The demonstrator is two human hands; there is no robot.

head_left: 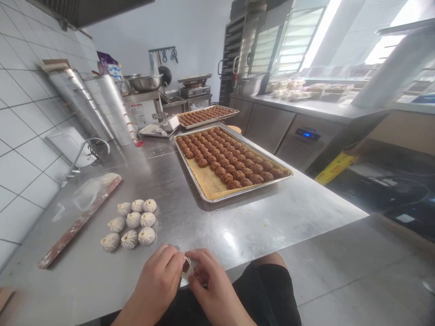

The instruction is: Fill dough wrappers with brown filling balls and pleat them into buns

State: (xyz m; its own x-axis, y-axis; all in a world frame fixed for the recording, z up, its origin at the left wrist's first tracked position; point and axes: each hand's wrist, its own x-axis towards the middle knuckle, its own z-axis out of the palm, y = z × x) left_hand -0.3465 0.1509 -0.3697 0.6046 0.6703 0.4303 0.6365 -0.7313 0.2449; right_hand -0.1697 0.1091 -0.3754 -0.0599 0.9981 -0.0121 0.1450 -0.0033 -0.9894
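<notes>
Between my two hands is a partly gathered bun (186,267), pale dough around a brown filling that shows through its open top. My left hand (158,274) is closed on its left side, fingers bent at the rim. Thumb and fingers of my right hand (212,280) pinch the opposite edge. Several pleated buns (133,219) sit in rows on the steel table (170,181), just beyond my left hand. Farther off, a tray (217,198) lined with yellowish paper carries many brown filling balls (234,167); its near left corner shows bare paper.
A floury wooden strip (81,217) lies at the left beside a clear plastic bag (81,192). Behind are a second tray of balls (207,115), a small metal pan (158,130), stacked metal cylinders (110,108) and a tap (90,145). The table's right edge runs diagonally past my knee.
</notes>
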